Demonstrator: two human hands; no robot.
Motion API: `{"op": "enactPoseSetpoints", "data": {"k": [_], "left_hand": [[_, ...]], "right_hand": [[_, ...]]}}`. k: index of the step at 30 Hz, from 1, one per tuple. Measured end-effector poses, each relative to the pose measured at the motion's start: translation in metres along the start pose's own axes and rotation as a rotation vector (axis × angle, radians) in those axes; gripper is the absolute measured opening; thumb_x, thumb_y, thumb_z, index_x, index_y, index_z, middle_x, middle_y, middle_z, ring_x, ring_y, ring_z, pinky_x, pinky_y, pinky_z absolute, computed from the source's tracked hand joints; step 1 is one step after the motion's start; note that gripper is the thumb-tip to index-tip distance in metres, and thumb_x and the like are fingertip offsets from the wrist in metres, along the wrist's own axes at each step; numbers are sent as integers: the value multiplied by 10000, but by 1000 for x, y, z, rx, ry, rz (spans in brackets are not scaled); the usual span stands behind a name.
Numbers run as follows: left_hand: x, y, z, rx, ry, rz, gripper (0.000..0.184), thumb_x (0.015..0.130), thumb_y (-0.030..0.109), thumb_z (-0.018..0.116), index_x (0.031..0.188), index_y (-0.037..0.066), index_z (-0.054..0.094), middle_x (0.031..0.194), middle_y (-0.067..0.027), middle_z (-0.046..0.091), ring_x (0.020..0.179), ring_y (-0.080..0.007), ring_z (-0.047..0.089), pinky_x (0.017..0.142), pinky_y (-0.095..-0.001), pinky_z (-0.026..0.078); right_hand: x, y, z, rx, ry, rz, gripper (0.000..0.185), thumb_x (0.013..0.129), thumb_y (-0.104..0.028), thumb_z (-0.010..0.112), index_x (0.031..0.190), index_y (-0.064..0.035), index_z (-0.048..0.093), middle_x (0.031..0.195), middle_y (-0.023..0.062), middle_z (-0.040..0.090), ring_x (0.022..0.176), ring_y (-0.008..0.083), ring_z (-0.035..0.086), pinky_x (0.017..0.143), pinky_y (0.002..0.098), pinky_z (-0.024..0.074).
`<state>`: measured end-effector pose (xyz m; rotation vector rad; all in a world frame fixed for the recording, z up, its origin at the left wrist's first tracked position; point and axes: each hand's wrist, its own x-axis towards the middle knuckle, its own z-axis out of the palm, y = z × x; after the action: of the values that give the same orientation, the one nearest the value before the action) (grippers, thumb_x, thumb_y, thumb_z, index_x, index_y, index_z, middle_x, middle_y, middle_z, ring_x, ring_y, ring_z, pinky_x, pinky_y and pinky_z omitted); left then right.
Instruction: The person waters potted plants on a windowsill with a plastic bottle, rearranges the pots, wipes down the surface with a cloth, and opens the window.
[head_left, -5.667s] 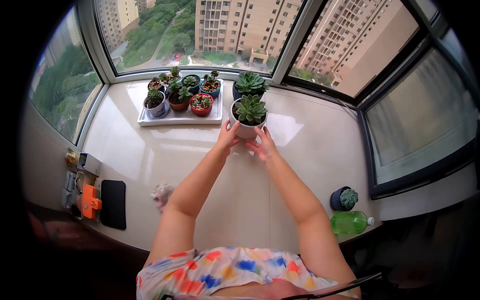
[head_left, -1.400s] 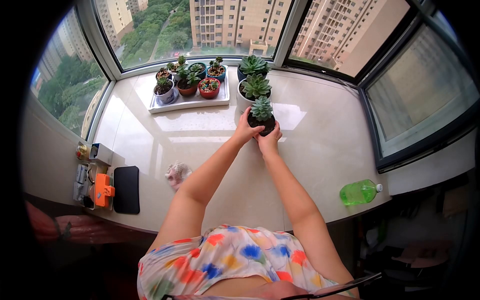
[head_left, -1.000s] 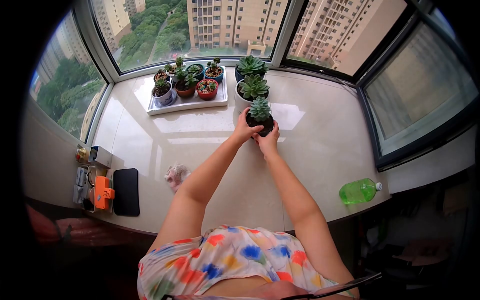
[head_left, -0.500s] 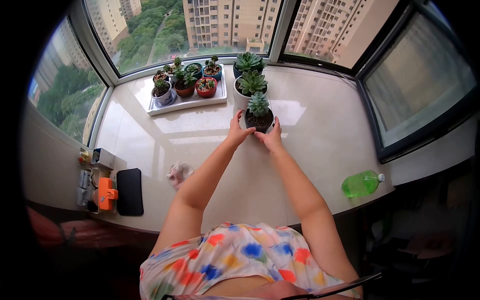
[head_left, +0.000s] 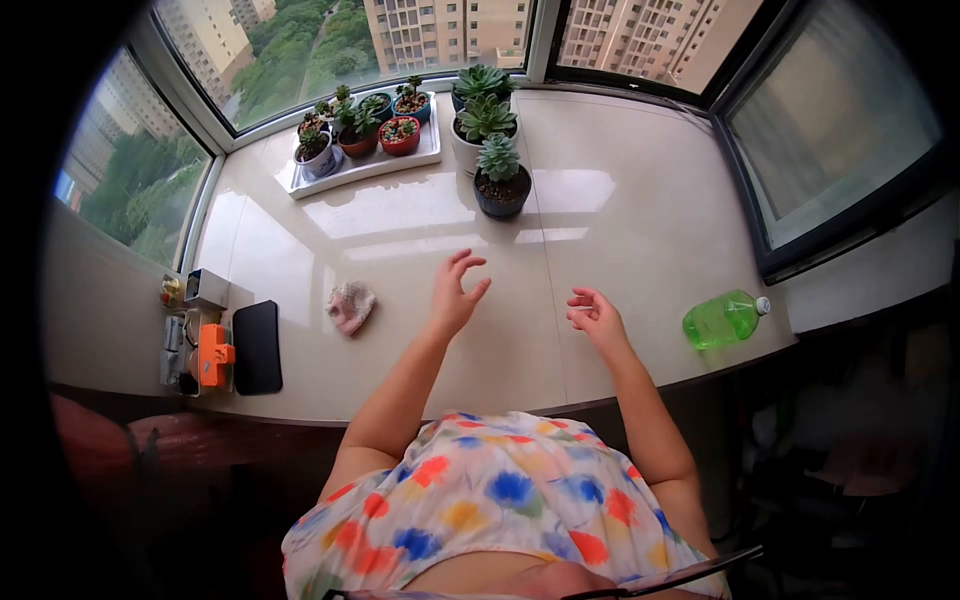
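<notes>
Above the light stone sill (head_left: pixel 650 230), my left hand (head_left: pixel 460 290) is open with thumb and fingers apart and nothing in it. My right hand (head_left: pixel 598 315) is loosely curled and holds nothing, its thumb apart from the fingers. Just beyond both hands stands a succulent in a dark pot (head_left: pixel 502 192), touched by neither. Behind it, in a row toward the window, are a succulent in a white pot (head_left: pixel 468 152) and another succulent (head_left: pixel 482 84). A crumpled pinkish cloth (head_left: pixel 350 307) lies to the left of my left hand.
A white tray (head_left: pixel 370 175) of several small potted succulents sits by the window. At left are a black flat object (head_left: pixel 258 347), an orange item (head_left: pixel 214 354) and a small box (head_left: pixel 207 288). A bottle of green liquid (head_left: pixel 722 320) lies at right, near an open window sash (head_left: pixel 840 140).
Both hands have let go of the dark pot and drawn back toward me, moving apart. The pot stays in front of the white one. The view has shifted slightly.
</notes>
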<state>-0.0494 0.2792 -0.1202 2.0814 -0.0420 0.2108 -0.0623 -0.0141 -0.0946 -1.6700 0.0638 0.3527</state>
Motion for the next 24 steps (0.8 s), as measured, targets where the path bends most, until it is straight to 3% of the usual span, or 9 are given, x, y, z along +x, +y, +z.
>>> {"op": "enactPoseSetpoints", "data": {"k": [2, 4, 7, 8, 11, 12, 18, 22, 24], "left_hand": [[-11, -14, -32, 375, 276, -22, 398, 818, 240, 738, 1196, 178, 631, 1441, -122, 431, 1375, -338, 342, 1131, -499, 249], [-26, -35, -69, 715, 420, -198, 519, 856, 313, 693, 1346, 235, 542, 1535, -126, 322, 1446, -376, 198, 1147, -570, 161], [-55, -77, -96, 803, 377, -595, 558, 901, 375, 628, 1422, 240, 478, 1587, -118, 240, 1464, -397, 144, 1150, -583, 145], [-66, -78, -98, 777, 288, -604, 528, 945, 376, 560, 1439, 214, 468, 1599, -120, 225, 1469, -384, 153, 1167, -546, 168], [-91, -97, -89, 809, 228, -343, 460, 955, 316, 553, 1400, 203, 521, 1573, -115, 295, 1454, -358, 216, 1181, -459, 209], [-97, -92, -83, 739, 249, -318, 405, 958, 245, 547, 1356, 170, 567, 1525, -107, 388, 1433, -352, 272, 1169, -406, 261], [-135, -42, -21, 608, 167, -160, 376, 948, 190, 560, 1319, 135, 597, 1473, -86, 469, 1347, -346, 370, 1133, -415, 306], [-146, -9, 40, 569, 146, -73, 375, 960, 228, 540, 1315, 120, 598, 1483, -76, 458, 1327, -344, 375, 1123, -423, 301], [-149, 6, 68, 504, 98, -41, 373, 961, 249, 536, 1300, 113, 608, 1487, -60, 454, 1329, -347, 367, 1121, -428, 306]], "right_hand": [[-13, 9, -5, -5, -53, -13, 387, 900, -81, 649, 1272, -25, 557, 1090, 66, 638, 893, 122, 614, 775, 265, 518], [-22, 14, -10, 8, -107, -33, 348, 914, -82, 628, 1252, -22, 571, 1055, 55, 648, 893, 120, 615, 775, 259, 511], [-32, 15, -19, 63, -110, -33, 320, 923, -70, 613, 1237, -17, 576, 1059, 60, 648, 900, 123, 617, 774, 259, 510], [-34, 15, -22, 74, -121, -37, 310, 927, -68, 609, 1231, -16, 578, 1058, 61, 650, 901, 125, 618, 773, 260, 511], [-43, 23, -32, 104, -160, -51, 286, 935, -69, 603, 1215, -14, 584, 1053, 65, 657, 904, 128, 622, 771, 262, 512], [-46, 27, -35, 112, -178, -57, 282, 936, -75, 605, 1211, -14, 586, 1051, 66, 659, 904, 129, 624, 770, 262, 512], [-75, 39, -36, 118, -242, 2, 274, 935, -99, 614, 1195, -15, 594, 1045, 74, 671, 901, 129, 629, 769, 265, 511], [-85, 49, -33, 115, -307, 26, 284, 925, -106, 629, 1195, -23, 598, 1055, 60, 674, 905, 124, 628, 790, 271, 515], [-87, 48, -26, -3, -317, -98, 316, 888, -103, 664, 1191, -38, 603, 1123, 84, 654, 978, 179, 626, 857, 314, 509]]}}
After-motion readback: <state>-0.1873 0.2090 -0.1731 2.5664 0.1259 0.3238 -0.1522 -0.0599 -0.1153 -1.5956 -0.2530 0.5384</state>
